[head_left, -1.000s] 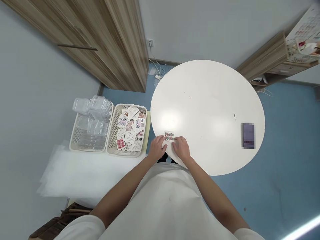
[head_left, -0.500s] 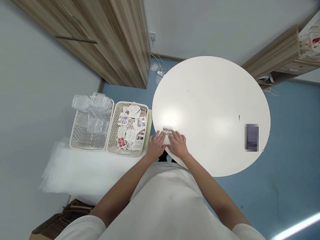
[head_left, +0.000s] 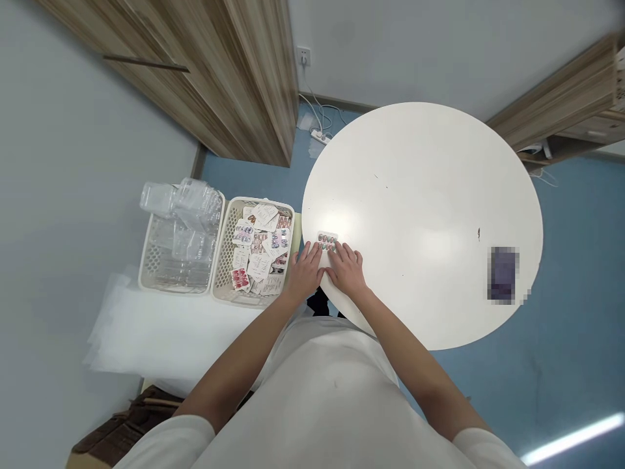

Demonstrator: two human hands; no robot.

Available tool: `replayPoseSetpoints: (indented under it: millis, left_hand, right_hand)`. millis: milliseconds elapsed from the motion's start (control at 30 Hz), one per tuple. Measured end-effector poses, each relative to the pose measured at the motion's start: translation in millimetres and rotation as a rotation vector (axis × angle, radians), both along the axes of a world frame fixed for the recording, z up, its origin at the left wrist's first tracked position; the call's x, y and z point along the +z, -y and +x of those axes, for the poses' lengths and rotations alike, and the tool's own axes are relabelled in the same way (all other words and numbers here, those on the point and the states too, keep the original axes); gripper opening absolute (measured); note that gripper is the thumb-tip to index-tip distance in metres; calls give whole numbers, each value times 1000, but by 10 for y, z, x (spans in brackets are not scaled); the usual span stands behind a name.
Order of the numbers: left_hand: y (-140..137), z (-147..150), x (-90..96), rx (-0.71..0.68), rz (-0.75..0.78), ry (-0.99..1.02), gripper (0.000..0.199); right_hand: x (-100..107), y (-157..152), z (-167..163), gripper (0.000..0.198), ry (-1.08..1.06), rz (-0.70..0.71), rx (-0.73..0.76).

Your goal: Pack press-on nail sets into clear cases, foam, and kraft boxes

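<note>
A small card of press-on nails (head_left: pixel 327 240), in red and green tones, lies on the round white table (head_left: pixel 420 169) near its left front edge. My left hand (head_left: pixel 305 272) rests on the tabletop, fingers stretched out, with fingertips at the card's lower left edge. On the other side, my right hand (head_left: pixel 346 270) lies palm down, its fingers apart and fingertips at the lower right edge of the card. Both thumbs point inward below the card, nearly meeting. Neither hand grips anything.
Left of the table, a white basket (head_left: pixel 218 294) holds several nail cards; beside it another basket (head_left: pixel 141 273) holds clear plastic boxes. White sheets (head_left: pixel 151 332) lie below them. A dark pixelated object (head_left: pixel 502 273) sits at the table's right. A wooden cabinet (head_left: pixel 244 85) stands behind.
The nail card has slid slightly away from me, and more of it shows above my fingertips. Both hands have moved a little forward with it. The whole view has shifted slightly.
</note>
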State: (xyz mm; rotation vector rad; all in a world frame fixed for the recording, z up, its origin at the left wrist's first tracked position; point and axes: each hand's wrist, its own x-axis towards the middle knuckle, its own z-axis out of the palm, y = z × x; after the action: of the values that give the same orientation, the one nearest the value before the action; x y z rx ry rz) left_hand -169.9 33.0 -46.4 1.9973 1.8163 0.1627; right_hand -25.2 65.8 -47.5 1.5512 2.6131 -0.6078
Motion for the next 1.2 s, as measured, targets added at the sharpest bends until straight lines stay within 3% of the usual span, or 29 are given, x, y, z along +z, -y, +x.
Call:
replayPoseSetpoints:
  millis: [767, 1000, 1200]
  left_hand:
    - [44, 5, -32, -11, 38, -32, 51]
    - [227, 119, 0, 5, 44, -90, 48]
    - [532, 325, 107, 141, 72, -77, 46]
  right_hand:
    - [79, 30, 46, 41, -32, 30, 5]
    - [143, 243, 320, 41, -62, 20, 36]
    - [181, 423, 691, 40, -110, 12, 92]
